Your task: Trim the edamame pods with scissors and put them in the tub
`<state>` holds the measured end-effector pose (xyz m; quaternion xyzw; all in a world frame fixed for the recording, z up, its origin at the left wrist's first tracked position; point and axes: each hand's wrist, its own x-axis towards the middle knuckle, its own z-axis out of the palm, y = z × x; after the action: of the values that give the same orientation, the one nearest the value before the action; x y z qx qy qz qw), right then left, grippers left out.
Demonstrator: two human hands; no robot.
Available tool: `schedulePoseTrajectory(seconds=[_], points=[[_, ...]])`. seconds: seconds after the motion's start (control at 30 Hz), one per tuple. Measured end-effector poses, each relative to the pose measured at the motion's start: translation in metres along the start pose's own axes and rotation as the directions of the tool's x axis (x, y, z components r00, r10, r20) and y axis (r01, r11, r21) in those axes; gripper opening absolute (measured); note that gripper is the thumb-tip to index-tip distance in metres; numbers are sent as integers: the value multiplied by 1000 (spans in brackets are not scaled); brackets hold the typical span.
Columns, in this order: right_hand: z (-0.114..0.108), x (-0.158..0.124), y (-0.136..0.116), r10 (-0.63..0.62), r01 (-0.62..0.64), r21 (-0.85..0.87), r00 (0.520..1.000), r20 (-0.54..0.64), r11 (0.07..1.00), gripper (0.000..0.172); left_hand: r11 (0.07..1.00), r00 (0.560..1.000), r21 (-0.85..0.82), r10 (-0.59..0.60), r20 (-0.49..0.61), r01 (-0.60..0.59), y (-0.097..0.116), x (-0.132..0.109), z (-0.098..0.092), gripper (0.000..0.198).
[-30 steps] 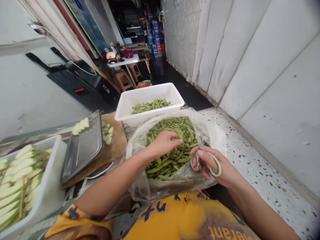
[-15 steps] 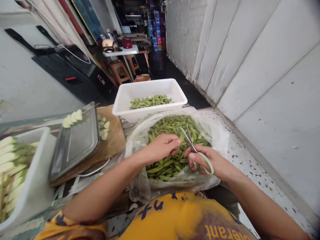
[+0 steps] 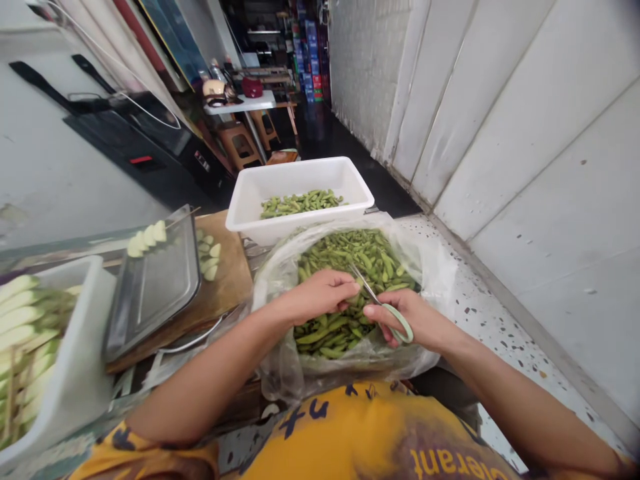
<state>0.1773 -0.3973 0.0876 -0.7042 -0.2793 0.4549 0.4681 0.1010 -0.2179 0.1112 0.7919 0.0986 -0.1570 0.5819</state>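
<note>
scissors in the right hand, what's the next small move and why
Probably close the scissors in one short snip. The right hand grips their green handles, and the blades point at the fingertips of the left hand, bunched over the pods in the plastic bag. Whether they pinch a single pod is hidden.

Glossy clear plastic bag (image 3: 285, 373), metal-bladed scissors (image 3: 383, 307), wooden board (image 3: 225, 280).

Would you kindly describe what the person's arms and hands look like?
Both forearms are bare below short sleeves. The left hand and right hand show no gloves or watch. The shirt is mustard yellow with dark blue marks.
</note>
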Motion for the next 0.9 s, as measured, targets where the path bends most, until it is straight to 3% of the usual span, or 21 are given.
schedulePoseTrajectory(seconds=[0.17, 0.33, 0.4, 0.47, 0.53, 0.73, 0.9], points=[[4, 1, 3, 26, -21, 94, 998, -53, 995, 41, 971, 998, -238, -39, -44, 27, -4, 5, -1, 27], [11, -8, 1, -53, 72, 212, 994, -94, 975, 46, 897, 984, -429, 27, -173, -100, -4, 8, 3, 28], [14, -11, 3, -58, 81, 235, 993, -101, 969, 45, 912, 943, -371, 45, -329, -173, -4, 8, 6, 28], [17, -12, 5, -54, 74, 234, 994, -92, 969, 43, 938, 870, -270, 63, -489, -220, -4, 9, 9, 27], [19, -13, 7, -44, 60, 228, 996, -73, 972, 43, 936, 817, -244, 71, -572, -252, -4, 11, 12, 30], [22, -13, 6, -57, 66, 231, 997, -46, 971, 45, 881, 834, -400, -9, -551, -255, -1, 16, 18, 34], [21, -13, 6, -59, 63, 255, 998, -21, 965, 43, 743, 878, -613, -75, -473, -267, 0, 19, 16, 25]])
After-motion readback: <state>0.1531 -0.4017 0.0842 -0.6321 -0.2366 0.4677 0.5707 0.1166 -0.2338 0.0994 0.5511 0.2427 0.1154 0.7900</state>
